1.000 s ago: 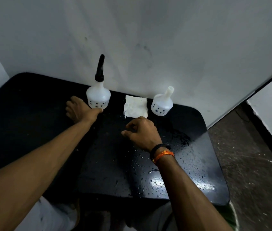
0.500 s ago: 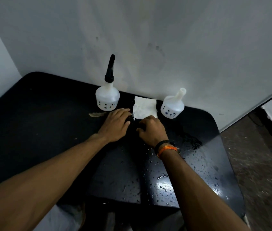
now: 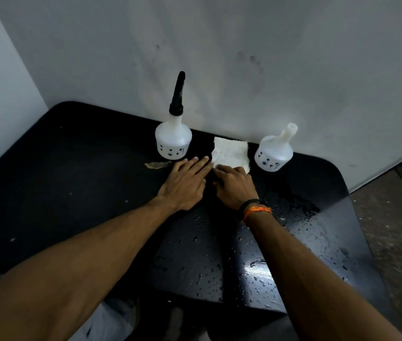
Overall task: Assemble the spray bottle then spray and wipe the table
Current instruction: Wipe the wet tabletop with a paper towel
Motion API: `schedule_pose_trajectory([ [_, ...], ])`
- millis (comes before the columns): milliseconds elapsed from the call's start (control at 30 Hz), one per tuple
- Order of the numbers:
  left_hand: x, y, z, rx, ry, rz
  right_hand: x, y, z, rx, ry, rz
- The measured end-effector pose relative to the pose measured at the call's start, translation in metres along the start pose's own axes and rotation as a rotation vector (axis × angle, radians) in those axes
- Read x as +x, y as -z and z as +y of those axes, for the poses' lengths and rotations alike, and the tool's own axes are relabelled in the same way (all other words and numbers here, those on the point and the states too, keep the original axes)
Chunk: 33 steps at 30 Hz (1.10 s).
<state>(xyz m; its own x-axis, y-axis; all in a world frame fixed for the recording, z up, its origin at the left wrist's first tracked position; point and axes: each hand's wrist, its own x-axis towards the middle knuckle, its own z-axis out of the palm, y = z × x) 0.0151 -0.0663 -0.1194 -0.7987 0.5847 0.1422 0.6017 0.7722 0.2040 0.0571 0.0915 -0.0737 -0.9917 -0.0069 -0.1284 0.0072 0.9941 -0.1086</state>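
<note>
Left hand (image 3: 187,183): flat on the table (image 3: 72,183), fingers straight, holding nothing.
Right hand (image 3: 234,187): fingers bent onto the cloth's (image 3: 232,155) near edge.
Capped bottle (image 3: 173,141): upright, left of cloth.
Open bottle (image 3: 274,153): right of cloth.

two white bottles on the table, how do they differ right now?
The left bottle carries a tall black nozzle; the right bottle has a bare white neck with no cap. The left bottle stands left of the white cloth, nearer the left hand; the right bottle stands on the cloth's other side. Both are squat, translucent white, upright, with black markings near the base.
</note>
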Motion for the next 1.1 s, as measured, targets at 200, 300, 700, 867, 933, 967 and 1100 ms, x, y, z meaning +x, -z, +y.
schedule_pose_trajectory([
  [200,0.001,-0.001,-0.001,0.007,-0.001,0.000,-0.001,0.004,-0.003,0.007,0.002,0.007],
  [300,0.003,-0.004,-0.002,0.005,0.007,0.007,-0.003,0.005,-0.003,0.021,0.018,0.035],
  [700,0.003,-0.006,-0.002,0.004,0.017,0.027,-0.001,0.002,0.002,0.055,-0.002,0.090],
  [867,0.003,-0.006,-0.002,0.009,0.015,0.022,0.002,0.006,0.009,0.232,-0.040,0.253],
  [933,0.003,-0.007,-0.003,0.010,0.015,0.025,0.004,0.009,0.010,0.358,-0.104,0.302],
  [967,0.003,-0.007,-0.003,0.012,0.016,0.025,0.004,0.010,0.010,0.418,-0.140,0.320],
  [1100,0.004,-0.009,-0.003,0.033,0.022,0.021,0.003,0.011,0.011,0.441,-0.176,0.296],
])
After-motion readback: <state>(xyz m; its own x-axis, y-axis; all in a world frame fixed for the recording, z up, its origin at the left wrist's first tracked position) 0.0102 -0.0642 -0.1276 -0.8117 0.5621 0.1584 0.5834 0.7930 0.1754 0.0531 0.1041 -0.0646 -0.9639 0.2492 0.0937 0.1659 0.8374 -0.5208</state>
